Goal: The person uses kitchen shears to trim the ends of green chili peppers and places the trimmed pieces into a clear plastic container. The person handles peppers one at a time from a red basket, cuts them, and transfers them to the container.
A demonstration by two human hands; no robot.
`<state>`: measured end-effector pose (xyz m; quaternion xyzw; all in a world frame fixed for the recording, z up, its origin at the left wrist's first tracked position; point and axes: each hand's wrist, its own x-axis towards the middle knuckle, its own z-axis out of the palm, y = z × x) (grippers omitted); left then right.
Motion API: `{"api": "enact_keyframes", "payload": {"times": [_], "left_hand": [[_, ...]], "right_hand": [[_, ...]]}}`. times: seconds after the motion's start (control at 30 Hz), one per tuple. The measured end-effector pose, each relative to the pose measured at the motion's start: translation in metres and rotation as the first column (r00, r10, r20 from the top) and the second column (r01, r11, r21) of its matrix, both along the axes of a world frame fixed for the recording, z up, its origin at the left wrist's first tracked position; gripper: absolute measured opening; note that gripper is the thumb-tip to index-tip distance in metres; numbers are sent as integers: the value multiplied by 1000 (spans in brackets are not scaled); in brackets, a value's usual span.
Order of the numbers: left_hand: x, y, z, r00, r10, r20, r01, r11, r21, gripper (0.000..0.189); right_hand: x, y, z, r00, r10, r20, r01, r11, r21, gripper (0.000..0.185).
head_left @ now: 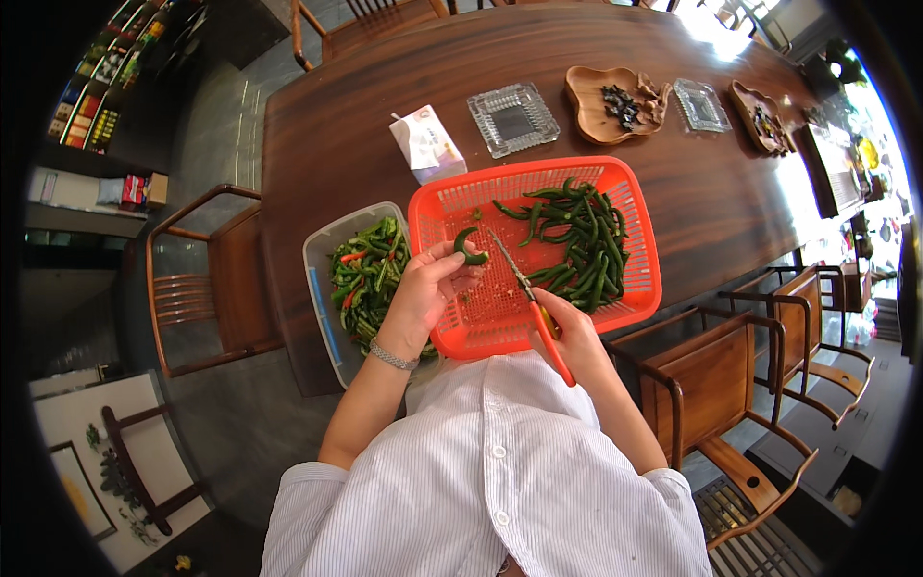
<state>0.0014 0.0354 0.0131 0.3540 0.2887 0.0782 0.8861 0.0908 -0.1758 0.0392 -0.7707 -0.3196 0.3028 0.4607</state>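
Observation:
My left hand (433,278) pinches a curved green chili pepper (466,249) above the left part of a red plastic basket (535,172). In my right hand (573,328) is a pair of scissors (546,339) with red and yellow handles; the blades point up and left, close beside the pepper, and look nearly closed. Whole green chilies (595,245) lie heaped in the basket's right half, with small seeds and scraps on its floor at the left. Left of the basket stands a clear plastic container (317,285) of cut green and some red chilies (368,267), partly behind my left forearm.
Behind the basket on the wooden table (324,130) are a tissue pack (430,144), two glass ashtrays (513,119) and two carved wooden trays (588,86) holding small dark pieces. Wooden chairs (241,278) stand around the table, several at the right.

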Motion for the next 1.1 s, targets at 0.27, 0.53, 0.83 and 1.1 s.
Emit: {"api": "enact_keyframes", "payload": {"times": [0.27, 0.53, 0.83, 1.1], "left_hand": [[-13, 5, -1, 991, 49, 126, -49, 999, -4, 19], [-13, 15, 0, 951, 19, 307, -25, 1000, 16, 19], [-11, 11, 9, 947, -45, 318, -11, 985, 172, 20], [-12, 11, 12, 946, -91, 310, 42, 986, 162, 21]], "right_hand": [[7, 0, 11, 985, 29, -168, -43, 996, -82, 47], [15, -2, 37, 748, 94, -657, -205, 974, -93, 34], [19, 2, 37, 713, 212, -669, -249, 968, 41, 11], [22, 6, 38, 730, 266, -629, -342, 940, 0, 37]]}}
